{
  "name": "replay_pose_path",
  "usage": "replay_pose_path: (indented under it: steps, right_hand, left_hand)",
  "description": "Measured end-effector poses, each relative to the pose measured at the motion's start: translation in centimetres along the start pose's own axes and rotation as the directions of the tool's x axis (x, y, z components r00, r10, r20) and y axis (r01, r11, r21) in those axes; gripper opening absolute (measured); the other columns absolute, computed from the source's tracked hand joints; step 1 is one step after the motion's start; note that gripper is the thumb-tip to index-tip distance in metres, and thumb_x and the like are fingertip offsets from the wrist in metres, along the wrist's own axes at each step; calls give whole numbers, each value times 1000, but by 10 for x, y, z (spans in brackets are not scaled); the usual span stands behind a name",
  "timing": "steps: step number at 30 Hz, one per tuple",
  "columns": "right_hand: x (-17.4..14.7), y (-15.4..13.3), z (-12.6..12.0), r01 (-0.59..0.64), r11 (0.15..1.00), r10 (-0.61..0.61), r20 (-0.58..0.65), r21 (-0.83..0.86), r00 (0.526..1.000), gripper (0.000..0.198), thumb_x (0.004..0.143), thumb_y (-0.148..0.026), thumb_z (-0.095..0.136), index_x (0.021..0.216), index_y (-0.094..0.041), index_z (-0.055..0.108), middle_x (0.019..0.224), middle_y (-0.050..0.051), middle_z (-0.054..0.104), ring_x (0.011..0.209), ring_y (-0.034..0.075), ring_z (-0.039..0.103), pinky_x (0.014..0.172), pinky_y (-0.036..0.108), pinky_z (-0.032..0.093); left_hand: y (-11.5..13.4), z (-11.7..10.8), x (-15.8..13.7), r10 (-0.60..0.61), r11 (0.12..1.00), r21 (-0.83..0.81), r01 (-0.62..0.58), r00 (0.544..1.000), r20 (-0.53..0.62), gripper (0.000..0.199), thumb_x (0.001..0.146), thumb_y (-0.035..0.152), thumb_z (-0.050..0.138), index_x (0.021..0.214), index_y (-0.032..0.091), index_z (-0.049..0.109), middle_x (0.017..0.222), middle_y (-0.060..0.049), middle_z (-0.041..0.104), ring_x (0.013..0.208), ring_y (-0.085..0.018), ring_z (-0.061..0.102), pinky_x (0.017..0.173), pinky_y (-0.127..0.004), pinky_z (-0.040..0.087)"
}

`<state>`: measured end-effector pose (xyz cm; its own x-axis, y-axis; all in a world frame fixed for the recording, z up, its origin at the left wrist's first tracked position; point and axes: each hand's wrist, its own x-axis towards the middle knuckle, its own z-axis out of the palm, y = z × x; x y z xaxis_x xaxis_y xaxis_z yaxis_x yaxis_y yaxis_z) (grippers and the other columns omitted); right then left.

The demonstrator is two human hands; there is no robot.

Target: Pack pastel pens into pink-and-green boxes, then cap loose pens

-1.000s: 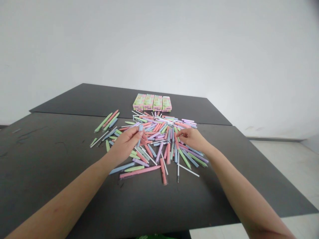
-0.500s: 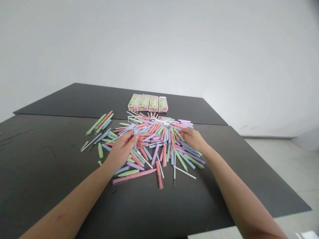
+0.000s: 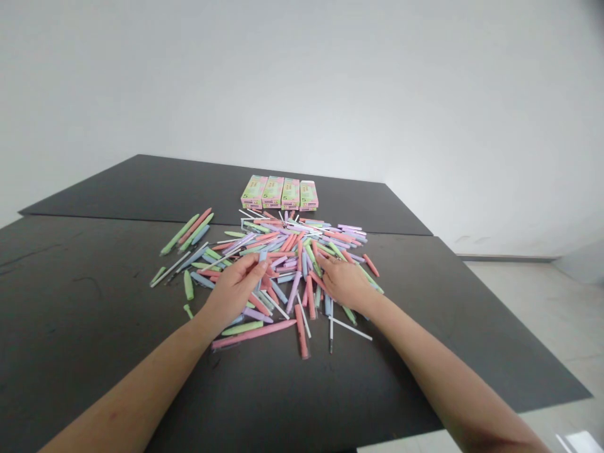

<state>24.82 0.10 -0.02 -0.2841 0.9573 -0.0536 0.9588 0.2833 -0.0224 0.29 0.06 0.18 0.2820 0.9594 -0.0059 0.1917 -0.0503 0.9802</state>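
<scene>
Pen parts (image 3: 293,292) heaped across the middle of the worktop (image 3: 377,390), and one blue piece (image 3: 262,259) is up in your left hand (image 3: 234,284), pinched between thumb and fingers! Your right hand (image 3: 346,280) is down on the heap's right side, fingers among the pieces; whether they grip anything, you cannot tell from here. These look light, stiff and probably slick, so expect rolling: take barrels around the middle. Those thin white sticks (image 3: 352,328) may flex or skid, so pinch them lightly. Edges now: four boxes (image 3: 290,195) stand in a row beyond the heap, toward the worktop's far edge, hemming you in up there. A pink pen (image 3: 255,333) lies along the heap's near side, well back from the near edge. Your best elbow room runs toward the right edge and the left near corner.
</scene>
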Motion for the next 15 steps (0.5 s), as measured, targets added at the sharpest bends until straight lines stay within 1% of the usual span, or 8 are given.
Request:
replay_pose_path:
  steps: [2,4,7,11,13,15]
  right_hand:
    - [-3,-7,0,-9,999,9,8,-43,1000,52,97,-29,33,147,-15,33,120,17,66,109,28,62,86,36,45]
    - [-5,-12,1,3,998,-2,16,-65,1000,51,97,-27,33,146,-14,35,118,18,66,107,28,62,83,35,46]
    - [-8,-19,2,36,997,-34,41,-69,999,51,96,-22,32,146,-14,35,114,17,68,102,27,64,80,34,47]
    - [-11,-26,3,71,995,-69,30,-63,997,53,95,-22,34,147,-16,35,111,17,69,101,28,65,77,34,47]
    - [-10,-22,-1,71,997,-70,5,-32,998,52,93,-20,36,145,-15,40,111,16,70,99,27,66,76,33,46]
    - [-9,-9,-10,34,998,-32,-47,51,998,49,92,-19,37,139,-16,48,107,15,71,92,25,67,74,31,45]
  left_hand:
    - [-2,0,0,-12,1000,-11,12,1000,9,31,90,47,49,87,17,56,68,1,56,50,-16,62,39,-25,53]
    - [-4,1,0,-14,1000,-23,15,1000,16,30,90,47,49,86,18,56,68,1,55,53,-17,63,39,-25,53]
    - [-6,3,0,-11,1000,-28,12,1000,17,30,90,47,49,85,18,55,68,0,56,57,-18,63,38,-26,54]
    - [-8,3,0,-14,1000,-14,14,1000,10,30,88,47,51,88,18,58,68,0,57,57,-17,62,38,-25,53]
    - [-9,3,1,-14,1000,-12,14,1000,7,30,88,47,52,89,18,60,68,-1,58,58,-17,62,38,-24,53]
    - [-9,3,1,-9,1000,-5,10,1000,10,30,89,47,51,88,18,60,69,-1,59,59,-17,62,39,-23,53]
